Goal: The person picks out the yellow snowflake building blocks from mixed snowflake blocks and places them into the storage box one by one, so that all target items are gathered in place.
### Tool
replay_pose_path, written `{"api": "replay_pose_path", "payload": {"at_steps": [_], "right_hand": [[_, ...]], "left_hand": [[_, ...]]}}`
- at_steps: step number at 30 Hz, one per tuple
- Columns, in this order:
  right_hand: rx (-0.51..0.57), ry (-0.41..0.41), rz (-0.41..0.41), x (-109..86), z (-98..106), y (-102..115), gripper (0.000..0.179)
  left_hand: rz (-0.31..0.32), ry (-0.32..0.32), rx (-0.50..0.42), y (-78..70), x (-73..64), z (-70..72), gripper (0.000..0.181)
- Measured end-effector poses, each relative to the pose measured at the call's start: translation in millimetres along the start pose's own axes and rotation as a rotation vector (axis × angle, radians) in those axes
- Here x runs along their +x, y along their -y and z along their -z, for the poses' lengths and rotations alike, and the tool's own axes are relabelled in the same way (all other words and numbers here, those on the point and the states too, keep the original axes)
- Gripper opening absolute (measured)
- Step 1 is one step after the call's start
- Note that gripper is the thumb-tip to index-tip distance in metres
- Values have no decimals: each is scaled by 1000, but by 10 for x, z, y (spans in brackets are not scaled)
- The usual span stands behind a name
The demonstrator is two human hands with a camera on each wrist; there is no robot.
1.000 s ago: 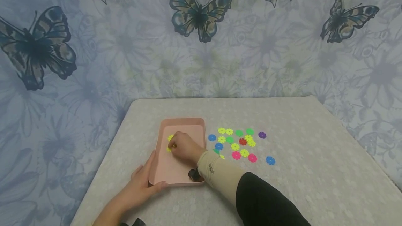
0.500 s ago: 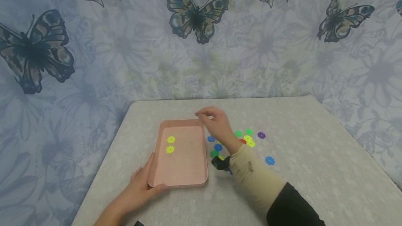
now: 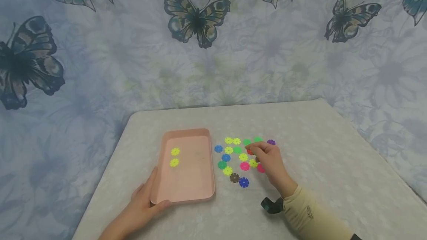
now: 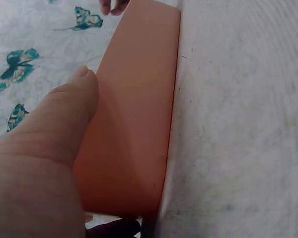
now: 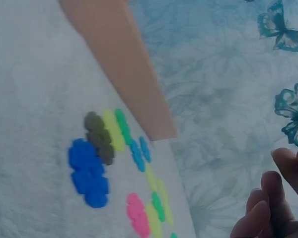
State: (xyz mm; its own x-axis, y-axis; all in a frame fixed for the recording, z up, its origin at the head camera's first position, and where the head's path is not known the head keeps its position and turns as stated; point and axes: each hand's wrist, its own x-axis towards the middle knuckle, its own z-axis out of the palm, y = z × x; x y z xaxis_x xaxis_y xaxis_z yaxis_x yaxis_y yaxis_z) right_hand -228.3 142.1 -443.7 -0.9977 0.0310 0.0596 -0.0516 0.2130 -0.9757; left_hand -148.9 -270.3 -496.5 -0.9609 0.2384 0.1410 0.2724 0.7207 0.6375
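Observation:
A shallow pink tray (image 3: pixel 195 179) lies on the table with two yellow flower-shaped discs (image 3: pixel 175 152) inside. My left hand (image 3: pixel 141 205) grips its near left corner, the thumb (image 4: pixel 54 129) on the near side in the left wrist view. To the right of the tray lie several loose flower-shaped discs, including a pink one (image 3: pixel 244 166), a brown one (image 3: pixel 234 177) and a dark blue one (image 3: pixel 244 182). Over their right part hovers my right hand (image 3: pixel 271 162), fingers bent and no disc visible in them. A red disc (image 3: pixel 249 152) is partly hidden beneath its fingertips.
A pale cloth covers the table (image 3: pixel 333 166). Behind it stands a wall (image 3: pixel 273 66) with butterfly and flower patterns. A purple disc (image 3: pixel 271 142) lies at the far right of the group. A black wrist device (image 3: pixel 271 205) sits by the right cuff.
My right hand has left the two yellow discs in the tray and moved right, over the loose discs. The left hand stays at the tray corner. The head view has shifted slightly.

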Motion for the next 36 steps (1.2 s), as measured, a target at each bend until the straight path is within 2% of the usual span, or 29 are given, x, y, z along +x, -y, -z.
{"api": "replay_pose_path", "payload": {"at_steps": [4,9,12,15,18,24,26,32,36], "right_hand": [[-73,2,36,28,-83,-145,25],[-367,14,70,77,-50,-338,17],[-559,56,139,109,19,-410,25],[-671,95,226,138,78,-451,33],[-707,125,262,152,110,-477,32],[-773,177,208,154,97,-555,31],[-784,189,213,145,90,-559,28],[-777,211,250,86,80,-451,22],[-792,236,191,28,55,-366,23]], "left_hand": [[-11,-6,7,14,-6,-15,111],[7,5,3,-1,-1,-43,111],[21,9,1,-16,-12,-36,111],[16,6,-4,-17,-24,-25,111],[1,1,-16,-13,-25,-19,111],[8,13,-24,2,-38,-25,111],[9,15,-35,7,-46,-33,111],[31,29,-74,0,-44,-34,111],[46,38,-90,-2,-45,-30,112]]}}
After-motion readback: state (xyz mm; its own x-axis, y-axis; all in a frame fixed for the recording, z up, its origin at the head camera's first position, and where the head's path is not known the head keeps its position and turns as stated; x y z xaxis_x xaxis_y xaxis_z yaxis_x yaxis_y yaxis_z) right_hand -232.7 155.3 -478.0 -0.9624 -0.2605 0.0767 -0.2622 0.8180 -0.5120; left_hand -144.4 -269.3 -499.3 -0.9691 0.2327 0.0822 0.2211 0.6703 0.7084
